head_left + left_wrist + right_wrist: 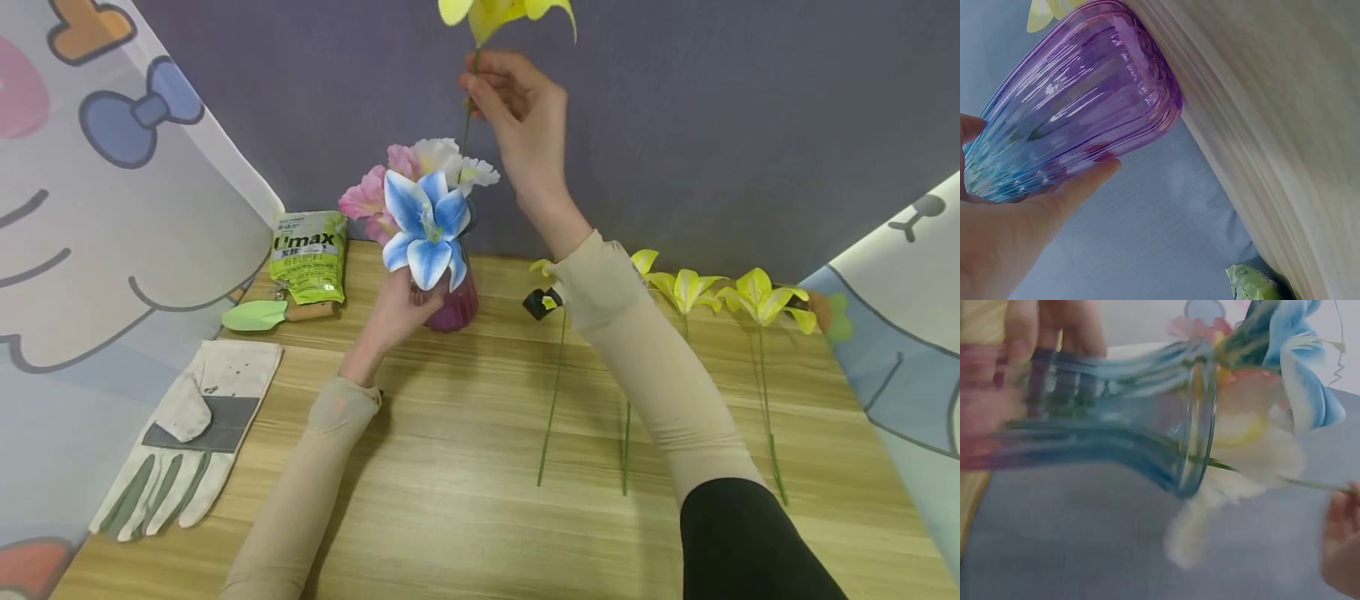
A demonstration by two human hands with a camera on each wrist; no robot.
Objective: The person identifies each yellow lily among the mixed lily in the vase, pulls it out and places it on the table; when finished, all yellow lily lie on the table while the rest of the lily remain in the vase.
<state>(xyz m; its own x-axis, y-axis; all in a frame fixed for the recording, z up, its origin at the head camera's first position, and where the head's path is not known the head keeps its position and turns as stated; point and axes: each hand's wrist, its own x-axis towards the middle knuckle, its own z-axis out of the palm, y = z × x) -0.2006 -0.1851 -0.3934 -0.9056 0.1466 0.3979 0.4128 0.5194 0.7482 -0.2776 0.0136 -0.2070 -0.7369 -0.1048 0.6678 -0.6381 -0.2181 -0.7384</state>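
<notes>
A purple glass vase (pixel 456 307) stands at the back of the wooden table (pixel 465 467), holding a blue lily (pixel 427 227), pink blooms (pixel 365 200) and white blooms (pixel 448 157). My left hand (pixel 416 304) grips the vase's body; its fingers (pixel 1082 182) curl round the ribbed vase (pixel 1085 106). My right hand (pixel 472 83) is raised above the vase and pinches the green stem (pixel 468 117) of a yellow lily (pixel 487 12). The stem (pixel 1310 482) runs into the vase mouth (pixel 1200 419) beside the blue lily (pixel 1307 369).
Three yellow lilies (pixel 761 297) (pixel 686 287) (pixel 645 260) lie on the table's right, stems pointing toward me. Near them sits a small black object (pixel 538 303). A green Umax bag (pixel 310 254), a green trowel (pixel 255 315) and work gloves (pixel 187 433) lie at the left.
</notes>
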